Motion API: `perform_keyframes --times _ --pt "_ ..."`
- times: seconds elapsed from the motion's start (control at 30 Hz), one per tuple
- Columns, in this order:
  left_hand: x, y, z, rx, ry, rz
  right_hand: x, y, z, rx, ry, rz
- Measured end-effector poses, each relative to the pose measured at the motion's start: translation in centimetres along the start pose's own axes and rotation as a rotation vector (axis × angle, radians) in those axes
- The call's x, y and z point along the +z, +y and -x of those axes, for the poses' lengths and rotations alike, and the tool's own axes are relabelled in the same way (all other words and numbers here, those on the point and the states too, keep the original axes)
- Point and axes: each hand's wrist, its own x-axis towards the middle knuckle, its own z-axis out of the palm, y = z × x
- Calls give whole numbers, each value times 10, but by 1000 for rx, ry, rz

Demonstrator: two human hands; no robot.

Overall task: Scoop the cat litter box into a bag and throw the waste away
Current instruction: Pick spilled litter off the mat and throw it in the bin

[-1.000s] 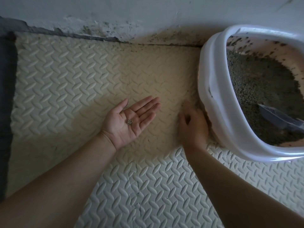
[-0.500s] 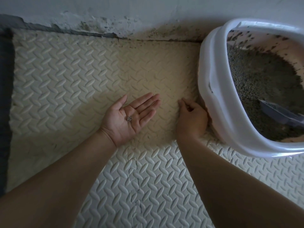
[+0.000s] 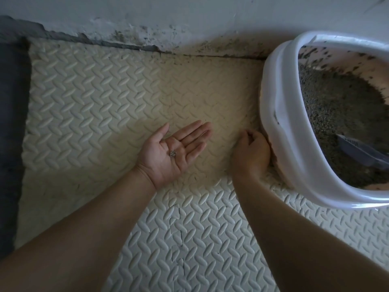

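A white litter box (image 3: 280, 131) full of grey litter (image 3: 341, 114) stands at the right, with a grey scoop (image 3: 357, 150) lying in it. My left hand (image 3: 170, 152) lies palm up over the mat, fingers straight, with a small clump of litter grains (image 3: 173, 153) on the palm. My right hand (image 3: 250, 154) is knuckles up on the mat right beside the box's wall, fingers curled under. What its fingertips touch or pinch is hidden.
A cream foam mat (image 3: 105, 106) with a raised tread pattern covers the floor. A stained white wall (image 3: 168, 20) runs along the far edge, with scattered litter specks at its base. A dark grey strip (image 3: 10, 123) borders the mat on the left.
My right hand has shifted slightly along the mat beside the box. My left hand stays palm up with the grains on it. The camera moved a little.
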Motion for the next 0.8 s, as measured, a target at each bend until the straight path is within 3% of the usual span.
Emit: perform_keyframes --times 0.1,0.27,0.6,0.8 --pt "-2 -1 -3 34 4 -29 3 -13 41 -108 -80 -140" --pt "-2 -4 -5 67 -44 -93 34 -5 101 -390 -213 -12" --pt "-1 -7 -5 137 -27 -252 43 2 106 -527 -141 55" --pt "1 -7 -4 115 -5 -198 35 6 110 -560 -122 -18"
